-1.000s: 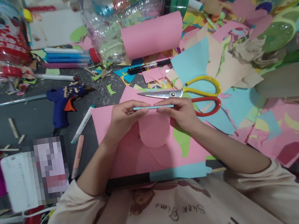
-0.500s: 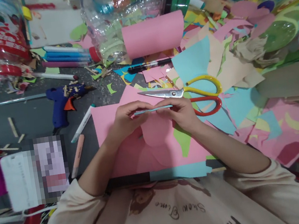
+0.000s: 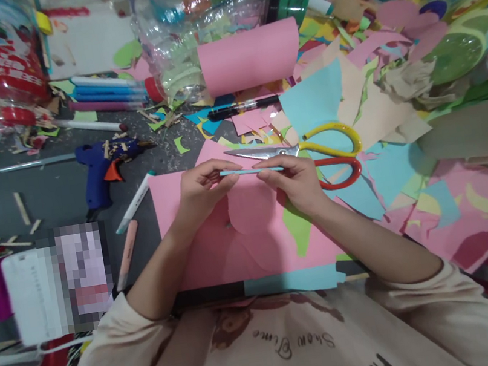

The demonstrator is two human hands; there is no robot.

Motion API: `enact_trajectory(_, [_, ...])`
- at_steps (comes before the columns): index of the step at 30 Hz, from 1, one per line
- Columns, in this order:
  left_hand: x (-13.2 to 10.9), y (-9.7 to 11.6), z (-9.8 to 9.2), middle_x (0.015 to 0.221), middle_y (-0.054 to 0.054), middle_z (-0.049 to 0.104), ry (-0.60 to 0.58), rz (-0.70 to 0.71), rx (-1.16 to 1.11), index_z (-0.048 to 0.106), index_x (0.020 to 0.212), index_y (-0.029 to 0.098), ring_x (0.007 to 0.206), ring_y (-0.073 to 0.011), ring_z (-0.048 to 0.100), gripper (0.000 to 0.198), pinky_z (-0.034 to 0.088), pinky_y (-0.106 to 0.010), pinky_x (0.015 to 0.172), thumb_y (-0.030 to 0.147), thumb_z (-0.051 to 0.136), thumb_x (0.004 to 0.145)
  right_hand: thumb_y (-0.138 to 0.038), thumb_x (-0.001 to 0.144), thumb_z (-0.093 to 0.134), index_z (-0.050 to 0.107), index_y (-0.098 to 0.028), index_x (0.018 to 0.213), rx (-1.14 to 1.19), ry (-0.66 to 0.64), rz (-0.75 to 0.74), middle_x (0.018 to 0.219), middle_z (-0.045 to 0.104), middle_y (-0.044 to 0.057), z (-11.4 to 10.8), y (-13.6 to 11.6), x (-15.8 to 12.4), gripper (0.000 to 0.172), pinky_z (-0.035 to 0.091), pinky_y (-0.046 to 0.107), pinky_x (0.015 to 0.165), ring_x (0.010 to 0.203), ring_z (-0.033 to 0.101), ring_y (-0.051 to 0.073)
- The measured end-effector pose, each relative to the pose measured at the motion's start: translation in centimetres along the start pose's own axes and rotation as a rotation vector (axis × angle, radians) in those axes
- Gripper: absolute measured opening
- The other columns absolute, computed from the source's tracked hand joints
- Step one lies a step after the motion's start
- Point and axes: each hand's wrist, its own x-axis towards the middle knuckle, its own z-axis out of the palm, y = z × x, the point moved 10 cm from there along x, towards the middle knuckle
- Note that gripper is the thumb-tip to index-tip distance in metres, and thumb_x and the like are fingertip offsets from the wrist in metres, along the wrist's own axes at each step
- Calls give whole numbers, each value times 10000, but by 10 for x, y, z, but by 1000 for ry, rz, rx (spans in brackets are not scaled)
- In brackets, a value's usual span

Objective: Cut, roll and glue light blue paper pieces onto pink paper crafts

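Note:
Between both hands is a thin light-blue paper strip (image 3: 249,171), seen nearly edge-on. My left hand (image 3: 203,189) pinches its left end between thumb and fingers. Its right end is pinched the same way by my right hand (image 3: 293,180). Beneath the strip lie pink paper sheets (image 3: 200,257), with rounded pink shapes on top. Scissors (image 3: 333,136) with one yellow and one red handle rest just behind my right hand, which covers part of them. A green paper scrap (image 3: 299,230) lies under my right wrist.
A blue hot glue gun (image 3: 96,174) lies to the left, near two markers (image 3: 134,202). Behind the sheets are a pink paper roll (image 3: 250,56), a clear plastic bottle (image 3: 180,64) and a black pen (image 3: 244,107). Coloured paper scraps (image 3: 393,173) cover the right side.
Both hands have moved slightly up and apart along the blue strip. It now looks straighter and more level between them.

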Motion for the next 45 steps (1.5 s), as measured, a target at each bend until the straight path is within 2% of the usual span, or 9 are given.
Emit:
enact_trajectory(4, [1,0,-1,676,-22,697,11,-3,4,731,687,176,655,-137,647,365,521,-239,618,515,845,614,-335,718,799,796,-271,758,-16,0,11,793,791,-12,0,1,0,76,568,288,644,770,726,179])
enact_trajectory(11, [1,2,-4,703,-26,717,24,50,17,744,691,182,608,-115,622,296,487,-226,562,453,848,639,-257,736,787,800,-297,771,11,-16,-26,788,793,-35,1,0,0,55,583,291,701,783,735,169])
enact_trajectory(17, [1,1,-7,673,-11,684,66,44,7,725,673,168,558,-87,564,293,435,-211,516,421,860,617,-305,753,781,799,-297,812,-13,-13,-16,830,794,-26,0,6,-1,62,585,322,743,820,730,179])
enact_trajectory(24, [0,3,-12,599,21,623,140,49,17,677,633,165,501,-63,491,331,393,-199,477,419,881,576,-303,745,784,804,-307,795,-39,18,-22,782,787,-28,-2,1,-1,53,551,287,606,691,691,153])
enact_trajectory(28, [2,6,-15,590,38,595,155,105,24,622,625,172,484,-57,486,369,382,-188,449,432,881,579,-286,744,783,803,-319,793,-7,10,-24,810,794,-33,-1,0,-1,63,572,301,650,755,716,167])
enact_trajectory(31, [3,9,-13,636,30,618,118,141,67,622,648,178,536,-71,540,370,430,-191,494,458,861,612,-268,742,781,803,-318,797,-4,3,-25,828,798,-32,-1,0,-1,77,590,326,715,810,731,182])
enact_trajectory(36, [-1,8,7,735,-26,718,-93,110,139,708,736,181,665,-125,648,332,484,-212,573,507,771,732,-228,727,776,805,-302,775,-6,-53,-16,807,800,-27,6,-2,-1,93,596,323,744,775,737,174])
enact_trajectory(38, [-3,9,13,768,-43,739,-140,109,176,725,765,181,690,-140,670,334,492,-221,585,515,739,769,-231,729,773,805,-297,772,3,-85,-9,815,802,-25,10,-2,-1,85,599,328,767,783,741,175])
enact_trajectory(45, [-4,9,9,805,-52,768,-90,101,211,759,777,189,714,-148,690,321,481,-220,573,508,724,785,-295,751,773,803,-286,810,-15,-108,-2,854,799,-8,12,-2,-1,67,592,335,762,821,734,183])
